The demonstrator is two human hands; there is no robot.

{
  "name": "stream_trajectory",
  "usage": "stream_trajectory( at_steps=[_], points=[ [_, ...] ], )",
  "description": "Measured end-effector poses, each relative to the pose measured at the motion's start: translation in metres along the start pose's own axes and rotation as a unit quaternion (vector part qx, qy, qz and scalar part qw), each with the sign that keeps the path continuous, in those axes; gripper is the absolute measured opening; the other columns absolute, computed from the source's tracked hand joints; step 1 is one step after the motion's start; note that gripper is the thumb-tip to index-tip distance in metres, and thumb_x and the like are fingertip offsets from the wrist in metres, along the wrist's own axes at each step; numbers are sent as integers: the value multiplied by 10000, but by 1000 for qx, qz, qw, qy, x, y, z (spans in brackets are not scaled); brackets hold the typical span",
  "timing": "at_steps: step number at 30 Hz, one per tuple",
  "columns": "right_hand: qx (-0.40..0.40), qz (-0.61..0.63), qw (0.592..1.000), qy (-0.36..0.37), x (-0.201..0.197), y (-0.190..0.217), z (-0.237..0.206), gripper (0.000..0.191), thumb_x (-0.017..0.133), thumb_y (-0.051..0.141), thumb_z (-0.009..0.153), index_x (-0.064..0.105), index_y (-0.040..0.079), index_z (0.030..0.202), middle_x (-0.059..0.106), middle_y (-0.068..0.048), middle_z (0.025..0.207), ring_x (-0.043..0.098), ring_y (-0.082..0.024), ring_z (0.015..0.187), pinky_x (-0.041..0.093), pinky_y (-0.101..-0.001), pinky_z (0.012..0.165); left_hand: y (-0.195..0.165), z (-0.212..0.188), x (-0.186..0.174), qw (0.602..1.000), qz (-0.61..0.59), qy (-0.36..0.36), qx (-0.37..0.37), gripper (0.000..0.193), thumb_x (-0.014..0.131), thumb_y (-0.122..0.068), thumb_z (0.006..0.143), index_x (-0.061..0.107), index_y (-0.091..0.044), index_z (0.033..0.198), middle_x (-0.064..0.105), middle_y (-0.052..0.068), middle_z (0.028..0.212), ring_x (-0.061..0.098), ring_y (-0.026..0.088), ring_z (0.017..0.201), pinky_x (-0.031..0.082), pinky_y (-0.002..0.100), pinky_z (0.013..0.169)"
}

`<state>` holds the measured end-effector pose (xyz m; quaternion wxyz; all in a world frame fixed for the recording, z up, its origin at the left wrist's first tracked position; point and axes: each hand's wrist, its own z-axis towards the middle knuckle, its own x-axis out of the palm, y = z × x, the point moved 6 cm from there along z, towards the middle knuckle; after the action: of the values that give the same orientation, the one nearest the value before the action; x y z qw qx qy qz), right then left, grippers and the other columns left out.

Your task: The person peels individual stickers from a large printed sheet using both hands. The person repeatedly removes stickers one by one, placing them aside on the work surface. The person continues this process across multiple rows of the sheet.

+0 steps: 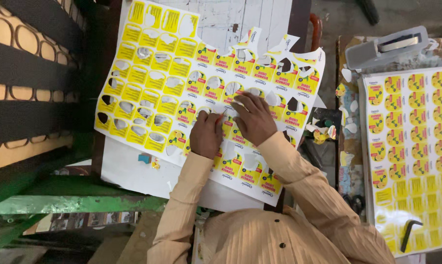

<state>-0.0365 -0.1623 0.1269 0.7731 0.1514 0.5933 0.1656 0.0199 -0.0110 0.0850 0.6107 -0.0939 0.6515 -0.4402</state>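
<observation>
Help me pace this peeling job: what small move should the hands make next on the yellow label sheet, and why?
Probably lift the label under the left hand clear of the yellow printed label sheet. Its fingers pinch at one spot while the right hand lies flat on the sheet alongside, and many cells around them already show bare backing.

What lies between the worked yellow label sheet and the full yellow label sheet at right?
In the head view, peeled label scraps litter the gap between worked sheet and full sheet.
</observation>
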Motion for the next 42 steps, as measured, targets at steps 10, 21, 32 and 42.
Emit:
stream_trajectory(
  at_steps=[10, 21, 32, 42],
  points=[
    [-7, -40, 999, -27, 13, 2, 11, 401, 718, 126, 865, 694, 73, 1262, 604, -87, 1264, 534, -315, 1298, 392, -502, 1094, -11, -13, 1, 999, 46, -10, -10, 149, 646, -103, 916, 657, -59, 1058, 611, 183, 1087, 659, 387, 876, 541, 484, 703],
    [-4, -37, 999, -18, 8, 6, 13, 401, 688, 126, 880, 672, 92, 1279, 599, -88, 1265, 531, -306, 1286, 390, -510, 1088, 11, 20, -31, 991, -8, 28, 132, 163, 713, -88, 903, 741, -131, 1057, 631, 53, 981, 655, 290, 899, 549, 412, 744],
    [6, -38, 999, -19, 9, 3, 16, 406, 695, 135, 896, 675, 102, 1300, 595, -78, 1277, 524, -289, 1311, 399, -515, 1105, 39, 55, -17, 958, 13, 180, 224, 186, 713, -67, 850, 710, -131, 1025, 610, 58, 983, 601, 300, 965, 533, 426, 783],
    [-3, -63, 998, -17, 9, 7, 17, 418, 711, 130, 843, 717, 214, 1252, 600, -81, 1262, 526, -300, 1288, 385, -530, 1079, 47, 38, -30, 977, -42, 142, 153, 106, 686, -45, 874, 694, -71, 976, 605, 123, 932, 629, 375, 883, 522, 468, 761]
  ],
)
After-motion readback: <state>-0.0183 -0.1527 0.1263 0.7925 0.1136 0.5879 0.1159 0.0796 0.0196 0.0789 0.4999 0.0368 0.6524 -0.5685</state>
